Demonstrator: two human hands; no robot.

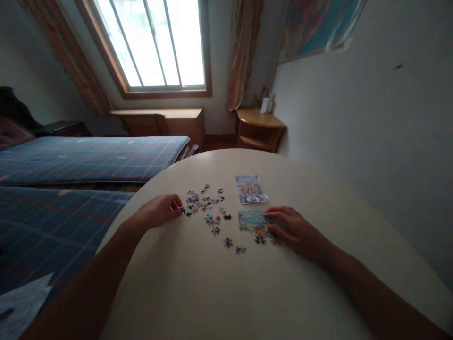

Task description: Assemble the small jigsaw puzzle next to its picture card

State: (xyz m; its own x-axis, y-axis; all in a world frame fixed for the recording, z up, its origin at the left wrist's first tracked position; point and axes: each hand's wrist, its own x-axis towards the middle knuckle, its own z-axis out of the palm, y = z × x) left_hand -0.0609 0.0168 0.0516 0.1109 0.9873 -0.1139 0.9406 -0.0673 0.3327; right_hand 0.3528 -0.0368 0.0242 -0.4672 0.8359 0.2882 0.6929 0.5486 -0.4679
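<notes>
A round cream table (219,288) carries a partly assembled colourful jigsaw (252,221) and a printed reference picture (250,189) behind it. Several loose puzzle pieces (207,205) lie scattered to the left of the jigsaw. My left hand (159,211) rests at the left edge of the scatter, its fingers curled in a pinch on a small piece. My right hand (292,226) lies on the right side of the assembled jigsaw, fingers stretched flat and pressing its edge.
Two beds with blue plaid covers (71,163) stand to the left of the table. A wooden desk (166,120) sits under the window, and a corner shelf (260,127) stands by the white wall. White paper (21,302) lies at the lower left.
</notes>
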